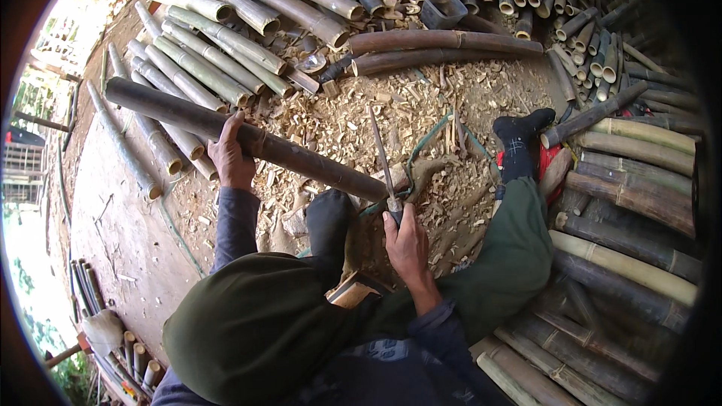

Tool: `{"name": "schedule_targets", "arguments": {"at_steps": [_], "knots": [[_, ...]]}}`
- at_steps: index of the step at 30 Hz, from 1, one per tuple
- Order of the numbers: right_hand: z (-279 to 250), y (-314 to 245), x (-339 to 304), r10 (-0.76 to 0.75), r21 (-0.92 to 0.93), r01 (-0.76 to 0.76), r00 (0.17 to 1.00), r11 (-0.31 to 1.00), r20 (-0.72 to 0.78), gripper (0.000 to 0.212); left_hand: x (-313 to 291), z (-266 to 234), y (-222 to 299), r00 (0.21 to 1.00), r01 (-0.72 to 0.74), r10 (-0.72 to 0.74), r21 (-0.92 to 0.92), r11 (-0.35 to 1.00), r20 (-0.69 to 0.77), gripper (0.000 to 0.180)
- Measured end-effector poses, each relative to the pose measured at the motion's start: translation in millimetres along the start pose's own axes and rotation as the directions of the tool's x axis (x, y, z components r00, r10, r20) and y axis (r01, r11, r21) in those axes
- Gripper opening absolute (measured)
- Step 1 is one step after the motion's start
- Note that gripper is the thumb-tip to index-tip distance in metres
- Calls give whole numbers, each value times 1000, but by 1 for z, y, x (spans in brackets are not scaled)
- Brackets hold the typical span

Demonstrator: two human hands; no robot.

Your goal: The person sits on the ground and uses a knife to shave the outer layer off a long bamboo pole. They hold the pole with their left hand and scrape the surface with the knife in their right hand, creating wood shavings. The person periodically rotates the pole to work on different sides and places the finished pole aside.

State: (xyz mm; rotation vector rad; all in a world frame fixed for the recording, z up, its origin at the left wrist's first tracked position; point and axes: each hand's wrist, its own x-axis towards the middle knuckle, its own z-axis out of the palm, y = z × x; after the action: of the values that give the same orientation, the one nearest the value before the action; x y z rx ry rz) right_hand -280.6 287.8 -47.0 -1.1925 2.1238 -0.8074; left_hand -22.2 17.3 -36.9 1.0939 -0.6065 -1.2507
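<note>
My left hand [232, 158] is wrapped round a dark brown bamboo pole [312, 163] near its middle. The pole slants from the upper left down to its near end, just in front of my right hand [411, 246]. That hand grips the dark handle of a long, narrow knife [382, 152], its blade pointing up and away from me. The blade's base lies against or very close to the pole's near end; contact cannot be made out. Below the pole is my bent knee in dark green trousers, with a dark-socked foot [329, 225] beside it.
Wood shavings [451, 203] cover the ground ahead. Cut bamboo poles [218, 49] lie at the upper left, with more bamboo stacked [632, 248] along the right. Two curved brown lengths [444, 41] lie across the far side, near a dark plastic container [444, 9]. A green hose [429, 137] winds through the shavings.
</note>
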Motion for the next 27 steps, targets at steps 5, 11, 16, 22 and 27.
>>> {"name": "schedule_targets", "arguments": {"at_steps": [5, 11, 16, 22, 27], "knots": [[13, 9, 1, -5, 20, 6, 998, 1000, -60, 34, -8, 7, 7, 997, -26, 29, -32, 999, 74, 31], [-17, -31, 8, -2, -21, 3, 1000, 1000, 22, 33, -8, 7, 7, 996, -60, 60, 2, 998, 62, 34], [-20, -31, 2, -102, -22, 101, 994, 995, -46, 35, -11, 12, 6, 995, -85, 86, -22, 996, 58, 34], [-3, 11, 14, 52, -115, -43, 996, 992, 79, 37, -19, 20, 12, 995, -70, 67, 36, 997, 69, 34], [-38, -56, -5, -174, 167, 195, 976, 967, -132, 34, -12, 7, 12, 981, -43, 41, 7, 999, 192, 35]]}}
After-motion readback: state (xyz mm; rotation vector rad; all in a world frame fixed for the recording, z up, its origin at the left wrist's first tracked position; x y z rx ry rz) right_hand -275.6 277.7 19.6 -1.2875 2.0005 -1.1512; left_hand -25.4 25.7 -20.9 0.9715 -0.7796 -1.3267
